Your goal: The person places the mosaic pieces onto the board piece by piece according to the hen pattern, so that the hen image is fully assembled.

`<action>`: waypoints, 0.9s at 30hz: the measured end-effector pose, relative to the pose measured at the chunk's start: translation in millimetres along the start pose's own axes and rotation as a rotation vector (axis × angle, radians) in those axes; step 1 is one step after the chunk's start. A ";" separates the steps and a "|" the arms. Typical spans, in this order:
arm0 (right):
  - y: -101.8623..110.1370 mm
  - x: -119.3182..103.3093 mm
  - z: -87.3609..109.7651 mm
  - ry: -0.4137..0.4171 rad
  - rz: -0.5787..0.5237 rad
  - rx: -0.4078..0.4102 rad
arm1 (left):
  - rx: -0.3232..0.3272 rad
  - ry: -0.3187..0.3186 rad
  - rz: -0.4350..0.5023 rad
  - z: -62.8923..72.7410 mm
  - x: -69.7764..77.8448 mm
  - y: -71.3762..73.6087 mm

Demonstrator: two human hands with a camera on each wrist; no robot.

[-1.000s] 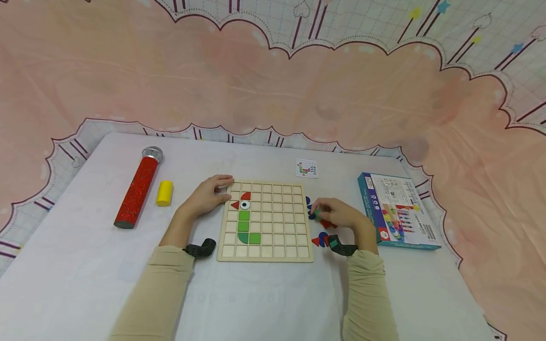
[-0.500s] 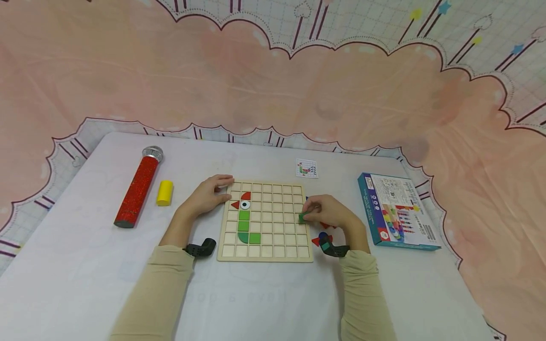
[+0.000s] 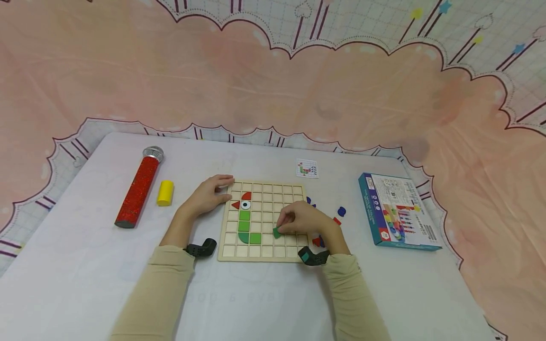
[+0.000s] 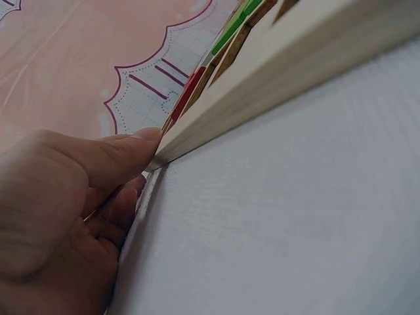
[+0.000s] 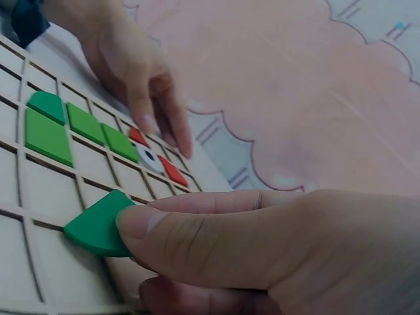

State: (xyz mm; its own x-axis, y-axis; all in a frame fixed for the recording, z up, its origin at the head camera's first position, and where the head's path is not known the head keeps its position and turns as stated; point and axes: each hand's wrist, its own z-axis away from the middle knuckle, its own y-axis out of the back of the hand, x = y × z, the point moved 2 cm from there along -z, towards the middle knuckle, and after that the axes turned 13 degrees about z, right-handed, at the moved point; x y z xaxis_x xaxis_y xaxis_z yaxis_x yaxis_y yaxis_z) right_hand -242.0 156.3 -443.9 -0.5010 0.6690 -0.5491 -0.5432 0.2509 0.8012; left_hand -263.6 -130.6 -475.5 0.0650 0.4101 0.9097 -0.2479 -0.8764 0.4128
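Observation:
A wooden grid board [image 3: 265,256] lies flat in front of me. My right hand [image 3: 304,219] is over its right half, pinching a dark green quarter-circle piece [image 5: 98,226] between thumb and fingers, close above the cells. My left hand [image 3: 205,194] rests at the board's upper left corner, with the thumb [image 4: 125,157] touching the edge. Set into the left columns are a red quarter-circle [image 3: 246,195], a red triangle [image 3: 235,205], a round eye piece [image 3: 245,205], light green squares [image 3: 244,215] and another dark green quarter-circle [image 3: 243,237].
Loose blue pieces [image 3: 341,211] and red pieces [image 3: 337,221] lie right of the board, some behind my right hand. Beyond it is a pattern card [image 3: 307,168]. A game box [image 3: 401,210] stands at the right. A red microphone [image 3: 140,189] and yellow cylinder [image 3: 165,193] lie left.
My right hand has moved left from the loose pieces onto the board, carrying the dark green quarter-circle piece. The left hand has stayed at the corner.

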 end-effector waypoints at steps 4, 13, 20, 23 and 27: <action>-6.3 -8.2 -5.7 0.017 0.011 0.000 | 0.002 0.001 -0.004 0.8 1.5 -0.4; -14.3 -20.8 -13.3 0.030 0.032 -0.017 | 0.004 0.000 -0.009 0.8 1.1 -0.6; -14.1 -27.0 -11.5 -0.005 0.095 -0.021 | 0.004 0.005 0.003 0.8 1.9 -0.6; -13.1 -30.3 -10.1 -0.030 0.103 -0.023 | 0.005 0.008 0.007 0.8 2.0 -0.4; -13.5 -32.4 -9.5 -0.046 0.099 -0.019 | 0.005 0.007 0.004 1.0 2.1 -0.6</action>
State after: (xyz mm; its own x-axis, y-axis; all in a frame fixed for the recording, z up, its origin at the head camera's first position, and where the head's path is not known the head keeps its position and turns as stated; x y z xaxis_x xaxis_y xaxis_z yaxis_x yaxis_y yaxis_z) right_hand -224.9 124.5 -439.2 -0.5217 0.7215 -0.4553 -0.5052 0.1688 0.8463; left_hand -262.4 -129.5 -473.7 0.0572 0.4082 0.9111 -0.2435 -0.8793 0.4093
